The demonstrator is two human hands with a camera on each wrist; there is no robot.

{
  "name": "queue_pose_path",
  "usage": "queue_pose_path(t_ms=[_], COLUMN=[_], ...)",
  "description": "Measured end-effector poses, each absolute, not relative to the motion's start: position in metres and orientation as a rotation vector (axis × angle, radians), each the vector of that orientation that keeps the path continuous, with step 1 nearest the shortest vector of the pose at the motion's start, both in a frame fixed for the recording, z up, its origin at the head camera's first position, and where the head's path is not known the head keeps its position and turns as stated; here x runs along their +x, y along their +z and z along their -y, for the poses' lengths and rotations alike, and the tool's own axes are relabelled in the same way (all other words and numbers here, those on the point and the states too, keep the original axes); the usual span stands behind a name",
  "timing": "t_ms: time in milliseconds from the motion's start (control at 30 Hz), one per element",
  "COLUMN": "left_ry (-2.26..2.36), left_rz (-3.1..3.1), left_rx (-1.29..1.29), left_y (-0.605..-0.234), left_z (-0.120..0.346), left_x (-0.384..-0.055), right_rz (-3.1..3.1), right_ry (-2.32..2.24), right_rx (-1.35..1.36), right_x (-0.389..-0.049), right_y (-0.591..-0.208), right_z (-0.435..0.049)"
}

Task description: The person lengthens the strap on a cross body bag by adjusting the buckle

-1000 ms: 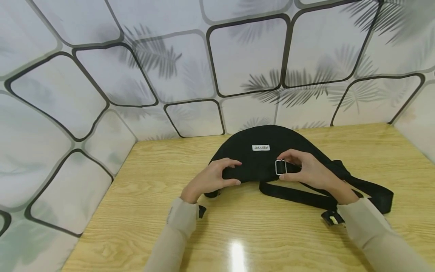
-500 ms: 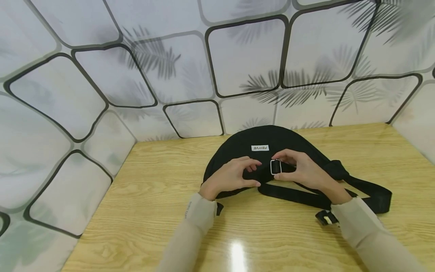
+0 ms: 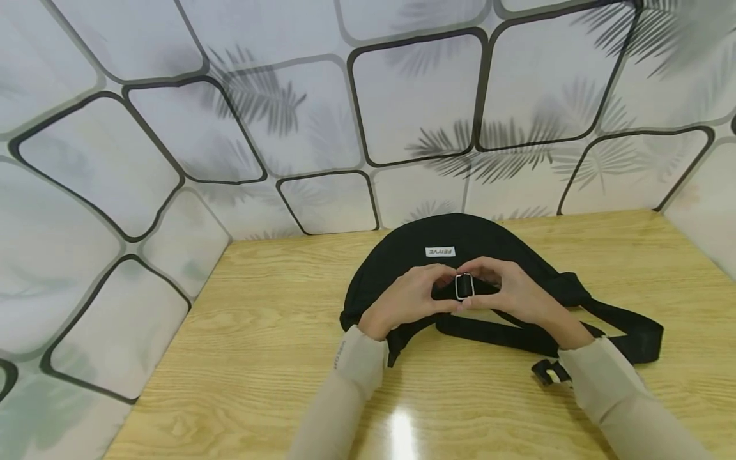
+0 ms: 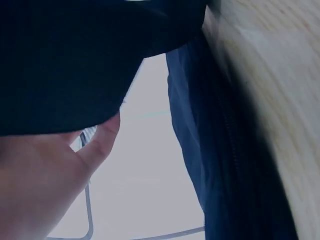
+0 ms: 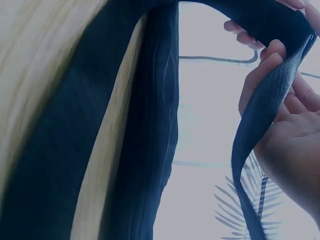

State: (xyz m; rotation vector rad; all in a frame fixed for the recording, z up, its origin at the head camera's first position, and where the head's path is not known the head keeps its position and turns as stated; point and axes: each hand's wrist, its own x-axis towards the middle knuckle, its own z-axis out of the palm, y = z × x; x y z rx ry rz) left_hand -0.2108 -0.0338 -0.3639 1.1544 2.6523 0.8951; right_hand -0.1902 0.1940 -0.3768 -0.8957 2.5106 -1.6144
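Observation:
A black waist bag (image 3: 477,237) with a white label (image 3: 440,252) lies flat-side up on the table. In front of it, my right hand (image 3: 513,292) pinches a silver rectangular strap slider (image 3: 464,286) between thumb and fingers, with black webbing through it. My left hand (image 3: 411,294) meets it from the left, thumb and fingers curved at the slider's left edge and touching the right fingertips. Webbing (image 5: 265,95) passes along the right hand (image 5: 295,130) in the right wrist view. In the left wrist view, black fabric (image 4: 65,65) covers much of the left fingers.
A loop of black strap (image 3: 494,335) trails to the right across the wooden table (image 3: 241,358). A black plastic clip buckle (image 3: 551,372) lies beside the right sleeve. Patterned fabric walls (image 3: 414,96) stand behind and at the left.
My left hand has moved right across the bag's front until its fingertips reach the slider. The right hand has shifted slightly left with the slider held. The bag's left end has shifted slightly.

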Motion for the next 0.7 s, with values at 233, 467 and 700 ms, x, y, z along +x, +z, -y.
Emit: queue_pose_path(t_ms=[233, 467, 700], left_ry=[1.104, 1.25, 1.306], left_rz=[-2.526, -2.435, -2.413], left_rx=[1.211, 1.208, 1.171], left_y=[-0.369, -0.37, -0.37], left_z=[0.032, 0.039, 0.039], left_x=[-0.211, -0.213, -0.214], right_rz=[-2.3, -2.121, -2.22], right_ry=[-1.725, -1.696, -1.695], right_rx=[-0.934, -0.798, -0.617], right_x=[-0.193, -0.2, -0.203], right_y=[-0.381, -0.385, -0.388], right_z=[-0.203, -0.216, -0.222])
